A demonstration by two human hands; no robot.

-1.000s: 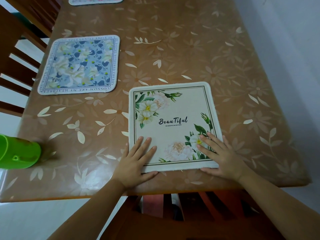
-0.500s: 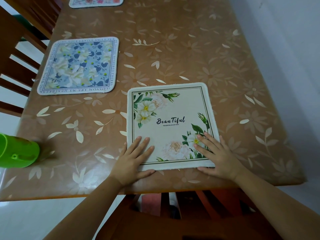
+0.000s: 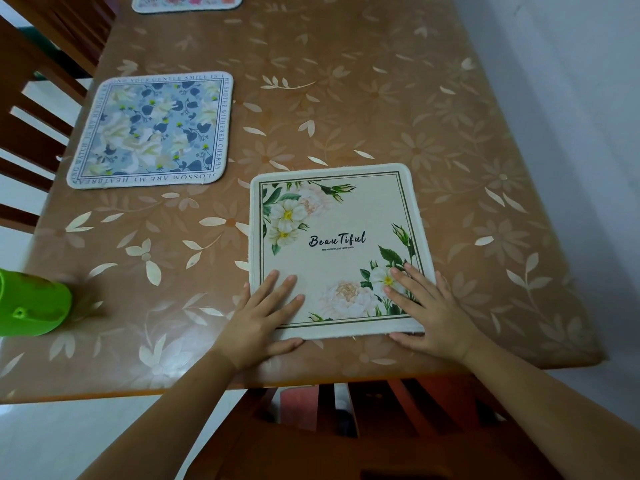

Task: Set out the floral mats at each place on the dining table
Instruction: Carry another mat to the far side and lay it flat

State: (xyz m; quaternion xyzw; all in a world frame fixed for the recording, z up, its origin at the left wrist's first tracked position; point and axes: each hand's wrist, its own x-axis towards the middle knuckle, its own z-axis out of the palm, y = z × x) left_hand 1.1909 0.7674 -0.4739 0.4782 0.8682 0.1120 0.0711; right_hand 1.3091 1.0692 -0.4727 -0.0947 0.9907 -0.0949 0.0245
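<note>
My left hand (image 3: 262,317) and right hand (image 3: 430,313) lie flat, fingers spread, pressing the near corners of the cream "Beautiful" mat (image 3: 341,216) by the table (image 3: 398,109) edge. A green cup (image 3: 33,306) sits far left; the blue mat (image 3: 152,129) and a 3rd mat (image 3: 187,2) lie beyond.

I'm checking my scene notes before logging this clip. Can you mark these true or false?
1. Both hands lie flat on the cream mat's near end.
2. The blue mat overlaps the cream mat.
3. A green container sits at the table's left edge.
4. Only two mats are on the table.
1. True. The left hand and the right hand lie with straight fingers on the near end of the cream mat.
2. False. The blue mat lies apart from it, with bare table between them.
3. True. The green container is there, partly cut off by the frame.
4. False. A third mat shows at the far end.
</note>
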